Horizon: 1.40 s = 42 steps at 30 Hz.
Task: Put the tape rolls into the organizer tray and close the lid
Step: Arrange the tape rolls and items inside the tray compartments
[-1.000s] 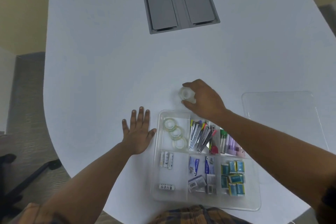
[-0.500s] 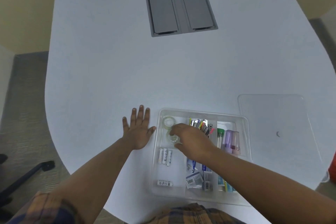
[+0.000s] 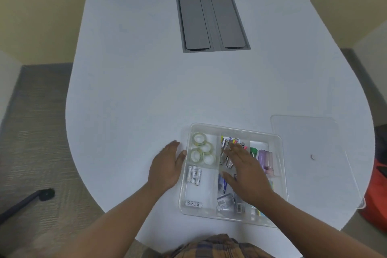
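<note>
Four tape rolls (image 3: 202, 151) lie in the upper-left compartment of the clear organizer tray (image 3: 280, 174), low and right of centre. The right hand (image 3: 248, 172) hovers spread and empty over the tray's middle; the left hand (image 3: 167, 166), open, touches its left wall. The lid (image 3: 310, 132) lies flat on the table (image 3: 136, 90), just right of the tray.

A wide white bench (image 3: 146, 81) with a rounded near edge fills most of the view. A grey hatch (image 3: 212, 22) with two closed flaps is set into the bench top, toward its far end. Beyond the bench, pale yellow walls (image 3: 41, 6) meet at the corners. Grey carpet (image 3: 33, 132) lies left of the bench, where a black chair leg (image 3: 27, 201) pokes in. Right of the bench sits something orange-red (image 3: 377, 190), mostly cut off. Light is soft and even.
</note>
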Each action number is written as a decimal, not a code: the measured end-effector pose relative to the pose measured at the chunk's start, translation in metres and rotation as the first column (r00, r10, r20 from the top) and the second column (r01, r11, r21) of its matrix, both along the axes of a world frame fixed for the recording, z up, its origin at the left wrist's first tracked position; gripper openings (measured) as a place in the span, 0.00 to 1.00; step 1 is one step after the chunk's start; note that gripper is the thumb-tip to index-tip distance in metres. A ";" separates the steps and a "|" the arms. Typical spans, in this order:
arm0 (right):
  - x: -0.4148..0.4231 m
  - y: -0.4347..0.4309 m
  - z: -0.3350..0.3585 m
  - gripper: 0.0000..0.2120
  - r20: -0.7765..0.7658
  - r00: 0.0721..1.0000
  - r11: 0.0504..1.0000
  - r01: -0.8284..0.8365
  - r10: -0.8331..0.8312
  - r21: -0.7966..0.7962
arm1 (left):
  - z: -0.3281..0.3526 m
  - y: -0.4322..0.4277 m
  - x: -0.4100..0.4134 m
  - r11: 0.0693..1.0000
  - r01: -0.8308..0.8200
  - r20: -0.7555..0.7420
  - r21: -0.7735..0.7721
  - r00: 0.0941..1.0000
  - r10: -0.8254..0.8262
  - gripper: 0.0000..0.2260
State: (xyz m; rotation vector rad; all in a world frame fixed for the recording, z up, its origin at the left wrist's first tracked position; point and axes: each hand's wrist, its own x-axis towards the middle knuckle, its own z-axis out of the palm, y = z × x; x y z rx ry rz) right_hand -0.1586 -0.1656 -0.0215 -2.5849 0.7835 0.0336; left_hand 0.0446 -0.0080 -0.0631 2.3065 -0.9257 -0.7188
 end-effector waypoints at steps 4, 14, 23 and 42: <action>-0.026 0.005 -0.014 0.34 -0.095 0.994 0.998 0.059 -0.056 0.031 | 0.007 0.014 -0.028 0.997 0.033 -0.049 -0.063 0.998 -0.036 0.22; -0.038 -0.001 -0.026 0.29 -0.164 0.972 0.983 -0.176 0.165 -0.051 | 0.010 0.026 -0.043 0.993 -0.010 -0.269 -0.122 0.963 -0.024 0.13; -0.045 0.004 -0.036 0.40 -0.130 0.964 0.972 -0.234 0.230 -0.011 | 0.022 0.031 -0.053 0.983 -0.070 -0.002 0.171 0.997 0.071 0.19; -0.044 0.008 -0.024 0.39 -0.165 0.966 0.980 -0.199 0.197 0.005 | 0.055 -0.055 -0.021 0.857 0.311 0.328 0.410 0.827 -0.457 0.16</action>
